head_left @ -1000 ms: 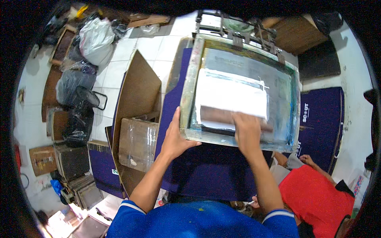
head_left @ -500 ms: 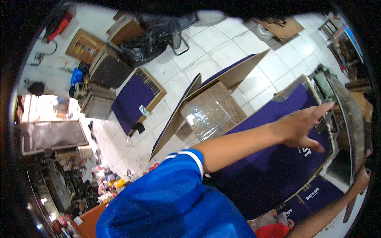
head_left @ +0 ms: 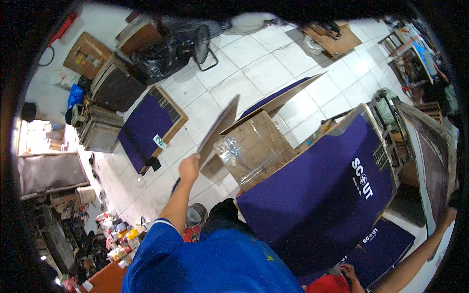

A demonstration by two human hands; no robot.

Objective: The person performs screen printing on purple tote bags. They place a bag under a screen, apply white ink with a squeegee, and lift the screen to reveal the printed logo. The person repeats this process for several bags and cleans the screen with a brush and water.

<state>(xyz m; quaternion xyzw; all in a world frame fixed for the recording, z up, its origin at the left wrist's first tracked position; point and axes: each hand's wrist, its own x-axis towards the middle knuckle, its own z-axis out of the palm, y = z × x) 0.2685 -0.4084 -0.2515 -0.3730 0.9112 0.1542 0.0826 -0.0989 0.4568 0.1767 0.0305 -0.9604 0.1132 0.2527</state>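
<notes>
My left hand (head_left: 189,168) is closed on the near end of a thin upright board (head_left: 221,124), which leans beside a brown box (head_left: 254,146) wrapped in clear tape. At the far right, my right hand (head_left: 445,218) grips the lower edge of a framed printing screen (head_left: 430,151), raised on its side; its fingers are partly hidden. Between my arms lies a large purple cloth-covered panel (head_left: 312,200) with white lettering, an emblem and a black ruled patch. A second purple-faced board (head_left: 281,97) stands slanted behind the box.
Another purple panel (head_left: 149,127) rests on the tiled floor at left, near stacked frames (head_left: 102,129). A co-worker in red (head_left: 327,284) is at the lower right, beside more purple panels (head_left: 386,249). Bottles (head_left: 119,239) crowd the lower left; a fan (head_left: 202,46) stands behind.
My left hand has swung left from above the large panel to the thin board and closed on it. The white lettering is now uncovered. My right hand stays at the screen.
</notes>
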